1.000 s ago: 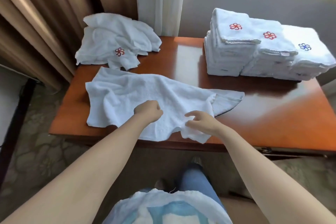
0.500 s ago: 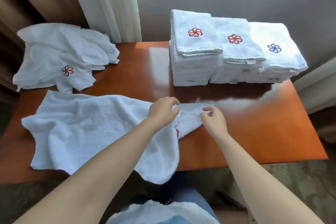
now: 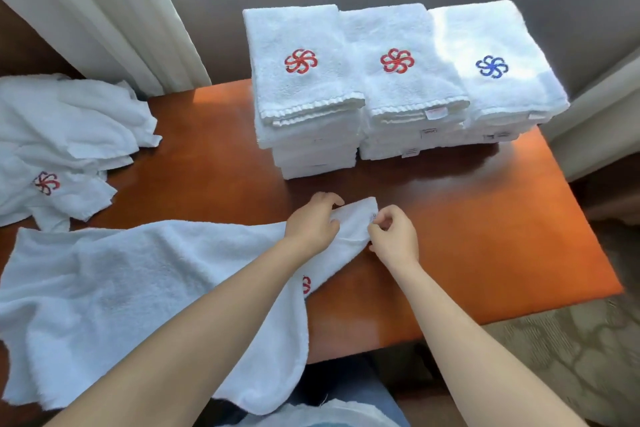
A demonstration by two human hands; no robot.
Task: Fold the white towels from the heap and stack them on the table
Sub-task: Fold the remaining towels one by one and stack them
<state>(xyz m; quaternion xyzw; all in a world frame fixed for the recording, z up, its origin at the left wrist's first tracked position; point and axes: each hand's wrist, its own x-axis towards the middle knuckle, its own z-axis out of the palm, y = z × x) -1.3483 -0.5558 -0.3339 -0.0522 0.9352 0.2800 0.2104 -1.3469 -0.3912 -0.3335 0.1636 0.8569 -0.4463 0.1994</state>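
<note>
An unfolded towel (image 3: 121, 288) lies spread over the near left part of the orange-brown wooden desk (image 3: 485, 236), and its near edge hangs over the front of the desk toward the person's lap. Its far right corner narrows to a point near the middle of the desk, where both hands meet.

The left hand (image 3: 313, 224) rests on top of this corner with its fingers curled over the cloth, gripping it. The right hand (image 3: 393, 236) is just beside it. Its thumb and forefinger pinch the corner's edge, where a small label shows, and its other fingers are curled in. Part of a red embroidered emblem (image 3: 306, 284) shows on the towel below the left forearm.

A heap (image 3: 62, 139) of loose white towels sits at the far left end of the desk, well apart from the hands, and one of them shows a red pinwheel emblem.

Three stacks of folded white towels stand side by side and touching along the far edge. The left stack (image 3: 301, 80) and the middle stack (image 3: 394, 80) each have a red pinwheel on top, and the right stack (image 3: 491, 80) has a blue one. The left stack comes nearest to the hands.

A pale curtain (image 3: 104, 3) hangs behind the desk at the left, and patterned carpet (image 3: 571, 357) shows at the lower right.
</note>
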